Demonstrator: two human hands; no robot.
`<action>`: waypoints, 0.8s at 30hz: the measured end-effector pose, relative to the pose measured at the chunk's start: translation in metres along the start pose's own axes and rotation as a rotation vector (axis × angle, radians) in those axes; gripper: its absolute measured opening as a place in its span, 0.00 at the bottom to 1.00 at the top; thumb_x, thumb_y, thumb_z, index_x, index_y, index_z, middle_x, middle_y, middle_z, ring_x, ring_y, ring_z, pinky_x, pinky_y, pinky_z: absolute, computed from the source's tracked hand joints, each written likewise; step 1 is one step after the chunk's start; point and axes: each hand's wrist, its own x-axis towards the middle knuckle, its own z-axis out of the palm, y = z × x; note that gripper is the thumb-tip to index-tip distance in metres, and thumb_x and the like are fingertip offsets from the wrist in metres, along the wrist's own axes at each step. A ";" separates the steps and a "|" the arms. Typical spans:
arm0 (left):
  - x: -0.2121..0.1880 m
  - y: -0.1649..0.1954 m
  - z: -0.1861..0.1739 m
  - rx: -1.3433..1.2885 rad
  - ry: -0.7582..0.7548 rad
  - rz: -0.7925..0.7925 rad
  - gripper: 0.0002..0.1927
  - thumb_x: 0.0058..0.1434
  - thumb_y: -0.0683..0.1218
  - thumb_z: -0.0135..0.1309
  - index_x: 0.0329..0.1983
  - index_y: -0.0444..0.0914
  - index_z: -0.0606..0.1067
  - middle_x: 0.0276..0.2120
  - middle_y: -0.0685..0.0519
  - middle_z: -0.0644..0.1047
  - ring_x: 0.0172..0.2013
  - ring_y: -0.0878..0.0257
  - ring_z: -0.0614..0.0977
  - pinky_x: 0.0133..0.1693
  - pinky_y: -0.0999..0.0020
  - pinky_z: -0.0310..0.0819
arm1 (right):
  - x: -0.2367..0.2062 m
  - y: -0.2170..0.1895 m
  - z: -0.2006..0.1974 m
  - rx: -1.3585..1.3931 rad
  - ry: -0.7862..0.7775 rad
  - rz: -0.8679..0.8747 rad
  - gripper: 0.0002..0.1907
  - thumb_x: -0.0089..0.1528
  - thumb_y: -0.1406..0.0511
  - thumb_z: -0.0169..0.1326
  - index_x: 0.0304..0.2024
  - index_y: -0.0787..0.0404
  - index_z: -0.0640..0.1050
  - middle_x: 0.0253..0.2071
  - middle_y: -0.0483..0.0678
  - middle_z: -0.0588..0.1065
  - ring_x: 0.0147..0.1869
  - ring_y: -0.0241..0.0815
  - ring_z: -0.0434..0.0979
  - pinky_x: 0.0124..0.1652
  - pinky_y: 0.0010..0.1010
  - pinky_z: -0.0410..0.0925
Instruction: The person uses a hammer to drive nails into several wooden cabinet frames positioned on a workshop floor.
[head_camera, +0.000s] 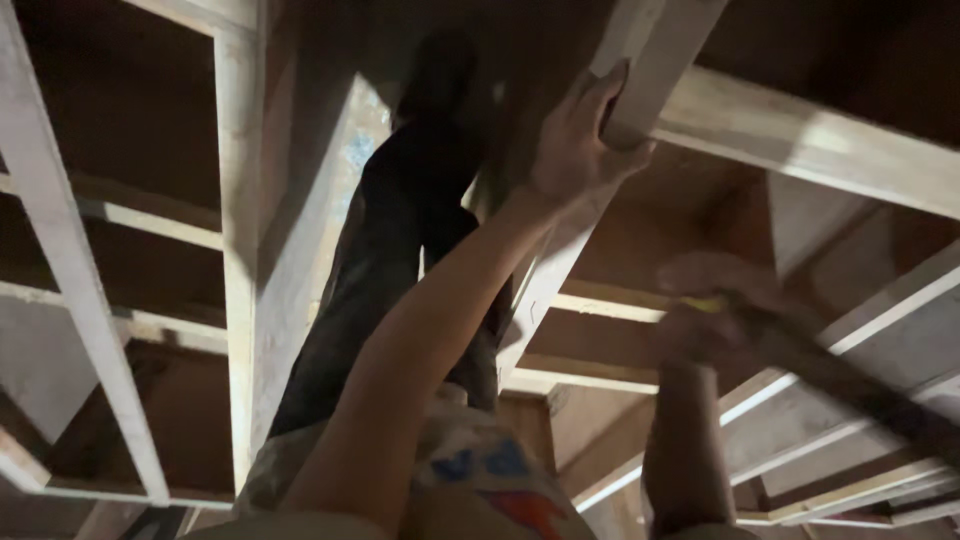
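Your right hand (715, 305) is blurred, closed around a dark handle (850, 385) whose far end is cut off. Your left hand (585, 135) grips a pale wooden beam (650, 55) slanting up and right.

A framework of pale, rough-sawn timber beams (800, 140) carries everything here. Under the left hand (580, 135) a pale squared wooden batten (650, 50) lies against a crossbeam, the fingers wrapped round its lower end. Left of that hand, a pale upright timber post (240, 250) meets the frame. Below the right hand (710, 310), more pale slats (850, 490) run in parallel.
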 end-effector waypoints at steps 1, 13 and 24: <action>-0.001 0.002 0.000 0.006 0.009 -0.004 0.43 0.53 0.52 0.72 0.67 0.33 0.66 0.54 0.41 0.75 0.51 0.50 0.83 0.53 0.61 0.83 | 0.006 0.001 0.009 -0.102 -0.116 0.024 0.15 0.74 0.57 0.45 0.39 0.60 0.69 0.28 0.48 0.71 0.27 0.45 0.73 0.29 0.35 0.67; 0.001 0.004 -0.002 0.060 -0.012 -0.065 0.45 0.49 0.52 0.72 0.67 0.32 0.66 0.56 0.40 0.74 0.53 0.48 0.81 0.54 0.58 0.80 | 0.012 0.004 0.028 0.048 -0.385 0.475 0.11 0.72 0.60 0.48 0.41 0.61 0.69 0.25 0.47 0.71 0.24 0.40 0.72 0.25 0.33 0.67; 0.002 0.014 -0.011 0.087 -0.023 -0.029 0.46 0.51 0.54 0.72 0.69 0.35 0.64 0.57 0.39 0.73 0.55 0.44 0.80 0.56 0.56 0.78 | -0.003 0.004 0.026 0.151 -0.292 0.632 0.09 0.69 0.62 0.50 0.43 0.62 0.70 0.22 0.46 0.71 0.22 0.35 0.72 0.22 0.30 0.67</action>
